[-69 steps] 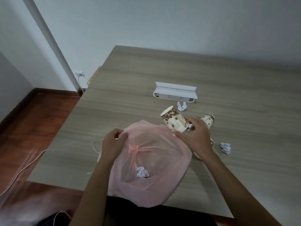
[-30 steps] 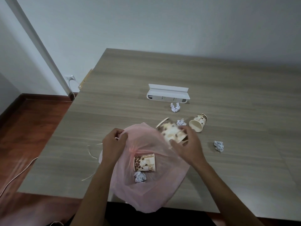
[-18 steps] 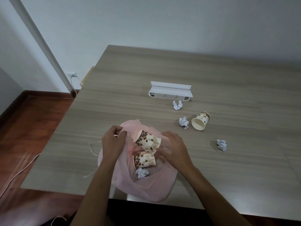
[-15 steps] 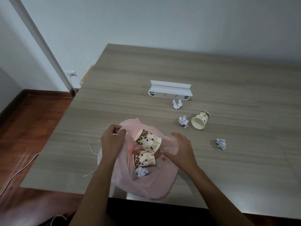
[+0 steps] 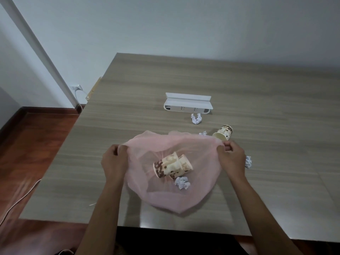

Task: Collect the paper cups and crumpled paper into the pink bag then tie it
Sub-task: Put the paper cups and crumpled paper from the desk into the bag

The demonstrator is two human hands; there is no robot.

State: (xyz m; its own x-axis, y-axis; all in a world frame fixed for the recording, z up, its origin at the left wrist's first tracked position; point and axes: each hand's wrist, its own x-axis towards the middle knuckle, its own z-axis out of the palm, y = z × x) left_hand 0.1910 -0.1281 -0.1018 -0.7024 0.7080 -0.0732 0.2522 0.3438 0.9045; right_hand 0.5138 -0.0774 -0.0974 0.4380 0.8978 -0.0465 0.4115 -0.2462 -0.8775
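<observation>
**A:** What am I looking at from your end?

**B:** I've got both hands on the pink bag, which lies on the table near its front edge. My left hand pinches the rim at nine o'clock of the bag's mouth, fingers curled round a fold of the plastic. My right hand grasps the rim at three o'clock the same way. I'd say I hold it like that to stretch the mouth wide and keep it from flopping shut.

**A:** What's inside?

**B:** Two paper cups, lying on their sides and pressed together, with one ball of crumpled paper just beside them at five o'clock. They sit in the middle of the bag, seen through the thin plastic.

**A:** And what remains out on the table?

**B:** One loose cup on its side at one o'clock from the bag, its open end facing me. A small paper scrap lies just beside it, at the bag's far rim. Another paper ball sits farther out at twelve o'clock, in front of a white power strip. A last paper wad lies just past my right hand at three o'clock.

**A:** So not near tying yet?

**B:** No, roughly halfway by my reckoning. One hand must let go to fetch the rest; the right is nearer to all four. The slack rim may sag once released.
</observation>
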